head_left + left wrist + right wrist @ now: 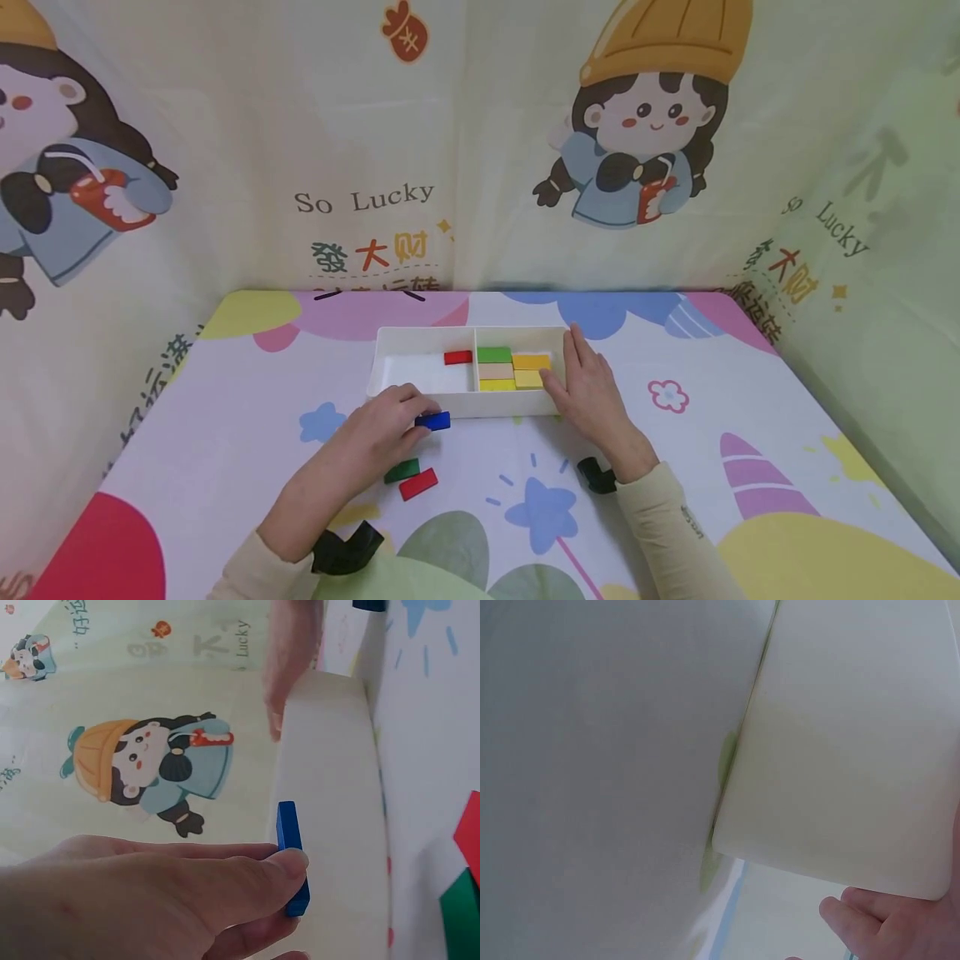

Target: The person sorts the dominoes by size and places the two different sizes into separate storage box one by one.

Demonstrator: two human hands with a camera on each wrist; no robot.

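Note:
Between thumb and fingers, my left hand (390, 421) pinches a blue block (433, 421) just in front of the near wall of a white divided box (420, 402). The left wrist view shows the blue block (291, 859) held by its long sides. My right hand (592, 396) rests at the box's right end, thumb over the near rim and fingers along the side. A red block (458, 357) lies in the left compartment against the divider. In the right compartment sit a green block (494, 355), a tan block (495, 372) and several yellow and orange blocks (531, 362).
On the table in front of the box lie a dark green block (402, 471) and a red block (418, 484), close together beside my left forearm. Black straps (348, 547) hang at both wrists. A printed curtain (495, 150) stands behind the table.

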